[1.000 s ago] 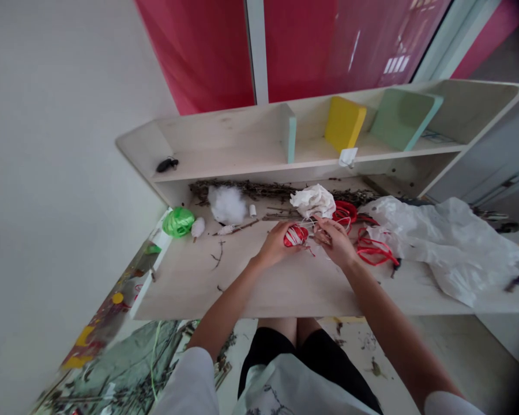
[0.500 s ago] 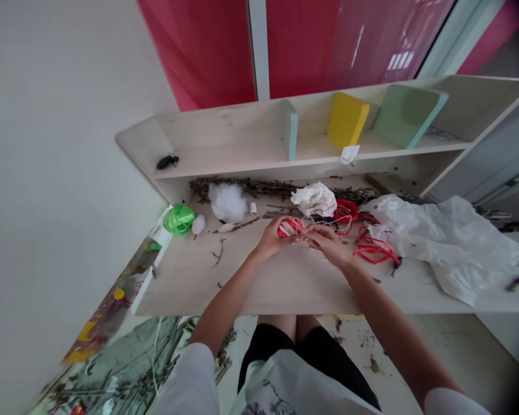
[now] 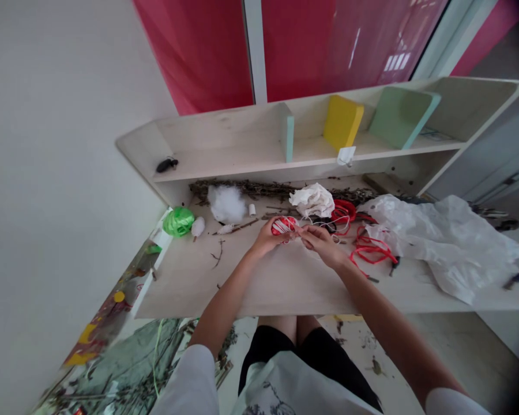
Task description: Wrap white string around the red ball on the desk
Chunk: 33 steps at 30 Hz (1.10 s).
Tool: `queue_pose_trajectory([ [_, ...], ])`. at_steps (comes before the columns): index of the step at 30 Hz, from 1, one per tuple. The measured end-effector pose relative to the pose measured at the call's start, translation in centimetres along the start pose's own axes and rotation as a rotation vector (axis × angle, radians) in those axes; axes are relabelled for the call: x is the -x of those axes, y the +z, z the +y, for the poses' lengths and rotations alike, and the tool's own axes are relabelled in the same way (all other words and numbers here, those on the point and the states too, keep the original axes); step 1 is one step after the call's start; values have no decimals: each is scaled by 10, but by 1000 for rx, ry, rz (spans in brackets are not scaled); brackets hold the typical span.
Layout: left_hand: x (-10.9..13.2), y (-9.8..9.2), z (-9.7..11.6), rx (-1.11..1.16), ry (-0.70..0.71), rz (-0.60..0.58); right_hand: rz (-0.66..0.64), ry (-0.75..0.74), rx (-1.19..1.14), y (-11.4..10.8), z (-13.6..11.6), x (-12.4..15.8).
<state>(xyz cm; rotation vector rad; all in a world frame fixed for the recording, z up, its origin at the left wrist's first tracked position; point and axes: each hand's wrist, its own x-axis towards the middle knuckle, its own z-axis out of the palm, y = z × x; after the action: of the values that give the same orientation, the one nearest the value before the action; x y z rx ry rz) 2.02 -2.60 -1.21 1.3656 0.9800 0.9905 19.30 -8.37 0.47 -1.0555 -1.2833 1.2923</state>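
My left hand (image 3: 267, 237) is closed around a small red bundle (image 3: 284, 225) with white string wound across it. Beside it, my right hand (image 3: 321, 241) pinches the white string (image 3: 311, 221) close to the bundle's right side. Loose loops of that string trail to the right, over a coil of red cord (image 3: 344, 212). Just behind my hands lies a crumpled white paper or cloth (image 3: 312, 200). Further right, more red cord (image 3: 372, 249) is spread on the desk. What the bundle is made of inside cannot be seen.
Fluffy white stuffing (image 3: 226, 204), a green ball of plastic twine (image 3: 179, 222) and a small white spool (image 3: 252, 210) lie left. Dry twigs (image 3: 259, 187) line the back under the shelf (image 3: 225, 160). A clear plastic bag (image 3: 447, 242) covers the right side of the desk (image 3: 294, 288).
Both hands and the bundle appear slightly further left, with the whole view shifted a little. My left hand still holds the bundle and my right hand still pinches the string.
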Motion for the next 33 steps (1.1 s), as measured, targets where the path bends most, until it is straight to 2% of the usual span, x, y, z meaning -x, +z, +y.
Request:
queue_pose_trajectory([
  [6,-4,-1,-2,-80,91,245,-20,19,61,3,3,1],
  [9,-4,-2,-2,-72,103,242,-33,25,53,4,3,1],
  [16,-4,-1,-1,-100,106,236,38,30,-140,-2,3,-2],
  [22,-3,4,0,-37,136,287,-106,32,97,3,-4,3],
  [27,-6,5,0,127,40,381,-144,49,225,6,-8,4],
  [29,-8,3,4,282,-56,410,-156,49,259,5,-7,4],
  [33,-10,-7,16,587,-243,394,-166,62,311,5,-5,2],
])
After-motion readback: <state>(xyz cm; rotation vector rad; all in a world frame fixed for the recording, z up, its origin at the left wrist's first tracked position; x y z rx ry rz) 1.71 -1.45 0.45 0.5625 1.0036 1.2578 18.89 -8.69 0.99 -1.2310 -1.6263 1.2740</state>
